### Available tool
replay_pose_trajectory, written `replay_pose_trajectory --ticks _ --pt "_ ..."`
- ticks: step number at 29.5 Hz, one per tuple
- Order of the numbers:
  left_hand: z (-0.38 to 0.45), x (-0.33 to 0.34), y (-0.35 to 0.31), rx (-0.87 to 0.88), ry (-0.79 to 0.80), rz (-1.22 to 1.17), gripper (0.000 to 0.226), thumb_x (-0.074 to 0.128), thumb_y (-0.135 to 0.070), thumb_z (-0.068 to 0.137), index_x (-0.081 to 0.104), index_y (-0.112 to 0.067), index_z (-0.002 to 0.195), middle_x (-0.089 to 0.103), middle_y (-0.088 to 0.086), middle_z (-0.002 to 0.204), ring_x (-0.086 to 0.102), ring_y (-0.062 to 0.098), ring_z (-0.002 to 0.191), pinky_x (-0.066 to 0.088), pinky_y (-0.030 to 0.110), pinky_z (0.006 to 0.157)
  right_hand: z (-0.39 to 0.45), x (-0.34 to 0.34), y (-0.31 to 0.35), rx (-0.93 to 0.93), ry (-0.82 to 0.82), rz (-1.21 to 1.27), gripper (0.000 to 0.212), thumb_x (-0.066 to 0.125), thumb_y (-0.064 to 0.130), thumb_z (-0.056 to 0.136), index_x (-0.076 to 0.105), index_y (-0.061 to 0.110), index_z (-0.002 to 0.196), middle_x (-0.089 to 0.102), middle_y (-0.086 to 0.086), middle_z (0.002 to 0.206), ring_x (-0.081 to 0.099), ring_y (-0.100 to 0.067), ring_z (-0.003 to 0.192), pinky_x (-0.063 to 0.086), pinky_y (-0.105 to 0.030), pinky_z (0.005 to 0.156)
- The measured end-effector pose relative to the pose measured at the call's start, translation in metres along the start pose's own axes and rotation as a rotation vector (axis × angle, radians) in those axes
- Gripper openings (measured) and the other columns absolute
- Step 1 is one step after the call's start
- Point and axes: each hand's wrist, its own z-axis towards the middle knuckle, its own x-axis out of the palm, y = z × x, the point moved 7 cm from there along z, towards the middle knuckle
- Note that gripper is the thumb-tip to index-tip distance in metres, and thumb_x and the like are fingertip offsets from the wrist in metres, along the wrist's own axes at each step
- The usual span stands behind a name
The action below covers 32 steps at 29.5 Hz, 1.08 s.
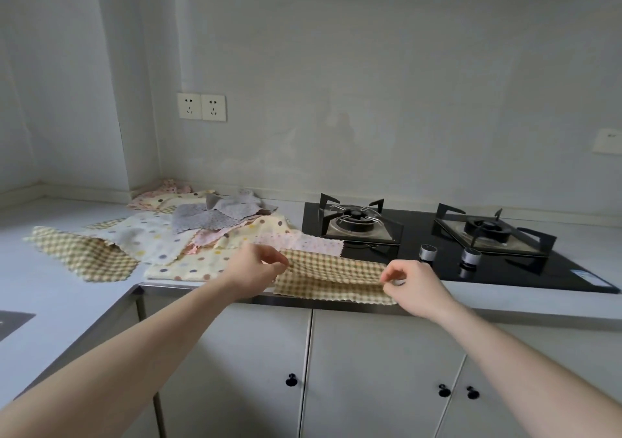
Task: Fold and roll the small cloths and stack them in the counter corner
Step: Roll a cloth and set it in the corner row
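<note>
At lower centre, the left hand (pixel 259 267) and right hand (pixel 409 284) each pinch an end of the checked cloth (pixel 331 278) — likely doubling it over the counter (pixel 60 299) edge; unfolded cloths (pixel 202 232) wait mid-left.

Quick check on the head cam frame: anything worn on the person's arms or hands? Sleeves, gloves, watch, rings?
Nothing visible. Both forearms are bare all the way to the frame edge, so no sleeves show. The left hand and right hand have no gloves, and no watch, bracelet or ring can be seen on either.
</note>
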Motion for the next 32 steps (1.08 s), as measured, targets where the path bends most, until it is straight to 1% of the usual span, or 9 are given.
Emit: replay_pose_trajectory --ticks 5,9,15,19,22,25,27,29,32 --pt "-0.013 0.007 0.005 0.008 0.040 0.123 0.013 0.067 -0.025 0.088 0.078 -0.031 0.088 0.073 -0.017 0.090 0.069 0.011 0.074 0.050 0.020 0.056 -0.013 0.004 -0.005 0.019 0.017 -0.029 0.018 0.066 0.018 0.079 0.072 0.035 0.076 0.072 0.021 0.091 0.066 -0.004 0.089 0.053 -0.026 0.079" --pt "-0.016 0.013 0.009 0.037 0.081 0.270 0.012 0.068 -0.029 0.087 0.073 -0.039 0.082 0.075 -0.016 0.092 0.067 0.010 0.084 0.055 0.027 0.078 -0.020 0.006 -0.005 -0.001 0.032 -0.061 0.019 0.066 0.020 0.079 0.074 0.037 0.075 0.073 0.023 0.092 0.066 0.001 0.089 0.055 -0.027 0.083" --pt "-0.016 0.018 0.010 0.046 0.138 0.366 0.014 0.065 -0.033 0.084 0.079 -0.033 0.088 0.071 -0.015 0.079 0.064 0.005 0.072 0.048 0.020 0.062 -0.025 0.010 -0.012 0.020 0.064 -0.013 0.013 0.068 0.025 0.079 0.076 0.035 0.077 0.069 0.022 0.099 0.066 0.003 0.093 0.055 -0.028 0.092" --pt "-0.001 0.008 -0.003 0.055 0.027 0.316 0.013 0.063 -0.032 0.084 0.075 -0.031 0.090 0.073 -0.010 0.081 0.065 0.006 0.067 0.044 0.022 0.055 -0.017 0.002 -0.012 0.082 -0.045 0.082 0.010 0.067 0.032 0.084 0.076 0.033 0.079 0.072 0.020 0.091 0.065 0.000 0.091 0.054 -0.031 0.088" --pt "0.015 0.003 -0.008 0.072 -0.057 0.319 0.018 0.061 -0.036 0.087 0.070 -0.034 0.102 0.068 -0.013 0.100 0.064 0.008 0.083 0.045 0.025 0.065 -0.002 0.003 -0.018 0.142 -0.118 0.132 0.008 0.068 0.034 0.086 0.072 0.035 0.094 0.071 0.015 0.104 0.065 -0.003 0.094 0.055 -0.033 0.090" --pt "0.033 0.011 -0.005 0.059 -0.084 0.345 0.033 0.059 -0.040 0.088 0.067 -0.030 0.118 0.064 -0.009 0.117 0.062 0.015 0.099 0.051 0.032 0.084 0.011 0.019 -0.029 0.242 -0.060 0.119 0.047 0.067 0.043 0.087 0.060 0.029 0.131 0.062 0.007 0.124 0.064 -0.011 0.107 0.051 -0.035 0.098" --pt "0.043 0.017 0.001 0.022 -0.084 0.348 0.038 0.057 -0.045 0.089 0.066 -0.029 0.121 0.062 -0.006 0.123 0.062 0.018 0.106 0.051 0.035 0.092 0.018 0.028 -0.035 0.296 -0.030 0.106 0.063 0.064 0.047 0.090 0.048 0.024 0.146 0.053 0.001 0.135 0.058 -0.016 0.119 0.048 -0.037 0.103" --pt "0.050 0.023 0.011 -0.024 -0.077 0.306 0.036 0.056 -0.050 0.090 0.068 -0.030 0.118 0.062 -0.004 0.123 0.061 0.020 0.107 0.050 0.035 0.094 0.026 0.036 -0.041 0.339 -0.012 0.101 0.066 0.060 0.048 0.091 0.044 0.022 0.150 0.044 -0.003 0.142 0.054 -0.020 0.126 0.047 -0.039 0.107" --pt "0.053 0.030 0.027 -0.049 -0.084 0.273 0.032 0.052 -0.053 0.093 0.070 -0.031 0.108 0.070 -0.004 0.111 0.063 0.018 0.098 0.052 0.032 0.086 0.035 0.039 -0.045 0.365 0.015 0.042 0.059 0.055 0.049 0.091 0.049 0.028 0.146 0.041 -0.003 0.141 0.055 -0.023 0.126 0.049 -0.039 0.105"
